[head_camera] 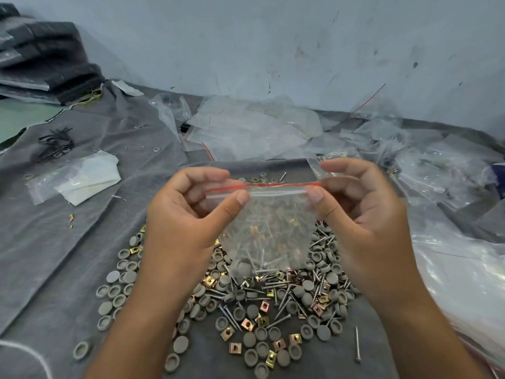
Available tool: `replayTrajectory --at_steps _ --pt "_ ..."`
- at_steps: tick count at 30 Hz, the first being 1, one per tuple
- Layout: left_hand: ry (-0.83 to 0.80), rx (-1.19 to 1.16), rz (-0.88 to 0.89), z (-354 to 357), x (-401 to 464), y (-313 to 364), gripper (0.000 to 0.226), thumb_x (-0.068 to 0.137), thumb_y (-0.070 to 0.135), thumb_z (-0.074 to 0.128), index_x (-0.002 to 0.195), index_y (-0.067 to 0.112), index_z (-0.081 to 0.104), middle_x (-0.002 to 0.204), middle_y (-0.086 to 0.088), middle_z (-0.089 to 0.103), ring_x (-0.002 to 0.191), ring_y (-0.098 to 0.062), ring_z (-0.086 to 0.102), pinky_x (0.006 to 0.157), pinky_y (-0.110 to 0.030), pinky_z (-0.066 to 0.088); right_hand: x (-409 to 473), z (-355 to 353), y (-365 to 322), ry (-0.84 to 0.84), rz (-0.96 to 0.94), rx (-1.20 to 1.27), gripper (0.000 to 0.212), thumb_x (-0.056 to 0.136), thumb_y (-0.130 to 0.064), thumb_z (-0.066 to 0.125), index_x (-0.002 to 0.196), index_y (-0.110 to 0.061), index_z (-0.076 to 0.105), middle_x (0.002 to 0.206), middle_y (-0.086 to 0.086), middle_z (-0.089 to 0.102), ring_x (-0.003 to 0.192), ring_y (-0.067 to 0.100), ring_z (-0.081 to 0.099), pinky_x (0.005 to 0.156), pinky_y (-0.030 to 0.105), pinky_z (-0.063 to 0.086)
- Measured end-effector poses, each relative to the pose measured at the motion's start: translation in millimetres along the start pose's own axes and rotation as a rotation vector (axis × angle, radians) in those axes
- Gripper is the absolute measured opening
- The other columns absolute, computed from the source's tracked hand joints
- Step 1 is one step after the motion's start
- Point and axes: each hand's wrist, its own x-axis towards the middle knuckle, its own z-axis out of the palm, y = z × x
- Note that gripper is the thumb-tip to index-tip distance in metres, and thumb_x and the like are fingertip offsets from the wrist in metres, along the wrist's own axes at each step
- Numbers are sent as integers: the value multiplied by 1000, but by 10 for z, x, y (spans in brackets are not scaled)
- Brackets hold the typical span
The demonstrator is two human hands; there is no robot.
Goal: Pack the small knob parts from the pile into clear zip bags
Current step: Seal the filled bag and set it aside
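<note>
Grey cloth [68, 242] covers the bench, and a scuffed pale wall [273, 50] runs behind it. We hold a clear zip bag [269, 231] up over the middle of the bench, both hands at its top strip, which has a red line along it. Our left hand [188, 212] pinches the left end of the strip between thumb and curled fingers; our right hand [363, 212] pinches the right end the same way. The hands are apart, one at each end, with the strip stretched flat between them. Whether the zip is fully pressed closed we cannot tell. The bag hangs down from the strip with parts inside: screws, a few brass-coloured bits and at least one grey cap near the bottom. Below the bag, on the cloth, lies the pile [262, 305] of small grey knob parts mixed with screws and square brass-coloured nuts; it spreads from between our forearms out to both sides. A single screw [357, 343] lies apart at the right edge of the pile. Behind the bag a heap of empty clear bags [251, 127] sits near the wall, and more plastic bags [451, 165] crowd the right side. At left lie a flat bag with white sheets [82, 176], a bunch of black ties [56, 143], and a dark stack [46, 58] in the far corner.
</note>
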Motion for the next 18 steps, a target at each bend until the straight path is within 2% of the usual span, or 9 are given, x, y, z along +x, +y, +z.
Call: replayTrajectory --at_steps 2,7,13,18 --pt "-19 -18 -1 8 -12 23 38 68 19 86 100 19 65 97 -2 78 84 -12 74 70 -18 56 -9 47 -9 22 -27 31 22 94 -24 70 112 -31 59 93 -1 74 84 11 68 75 22 52" --pt "-62 83 -12 49 -54 80 45 64 22 90 101 21 65 91 1 79 86 -13 76 68 -18 57 -54 114 -1 -30 -31 88 21 96 -22 69 111 -32 57 93 -2 70 81 9 64 69 22 53" --pt "-72 86 -27 46 -53 137 47 64 25 85 105 23 63 88 2 79 83 -12 76 68 -17 56 -66 139 27 -108 19 138 37 89 -29 74 121 -40 57 102 1 75 93 17 71 80 24 55" --pt "-106 124 -26 77 -79 154 48 66 25 85 109 22 62 88 4 79 84 -10 75 69 -15 55 -77 157 48 -87 22 137 32 93 -29 71 118 -39 55 100 2 74 87 15 68 75 21 52"
